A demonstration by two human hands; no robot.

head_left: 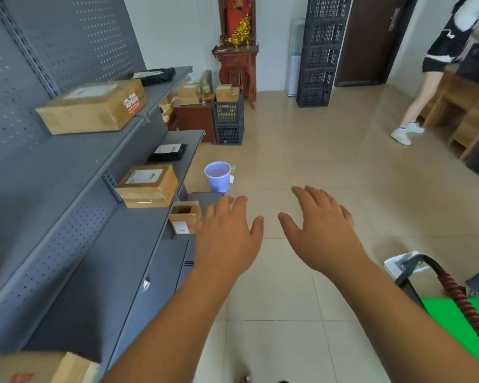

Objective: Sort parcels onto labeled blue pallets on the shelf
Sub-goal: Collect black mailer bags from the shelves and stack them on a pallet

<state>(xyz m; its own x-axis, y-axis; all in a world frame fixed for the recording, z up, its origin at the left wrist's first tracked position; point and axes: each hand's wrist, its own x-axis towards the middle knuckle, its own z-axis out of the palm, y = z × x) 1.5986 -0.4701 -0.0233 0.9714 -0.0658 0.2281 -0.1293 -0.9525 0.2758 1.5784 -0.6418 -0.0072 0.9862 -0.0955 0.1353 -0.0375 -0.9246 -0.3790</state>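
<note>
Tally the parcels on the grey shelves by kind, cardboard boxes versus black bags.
Cardboard boxes: 4
Black bags: 2
Total: 6

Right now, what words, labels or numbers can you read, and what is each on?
No text is readable.
Large brown cardboard box, top shelf: white label and red sticker, blurred.
Smaller brown cardboard box, middle shelf: white label, blurred.
Black plastic bag, middle shelf: white label, too small.
Red shrine panel: gold characters, illegible.

cardboard parcels [93, 106], matt metal shelf [67, 167], glossy tiles [302, 150]
</note>
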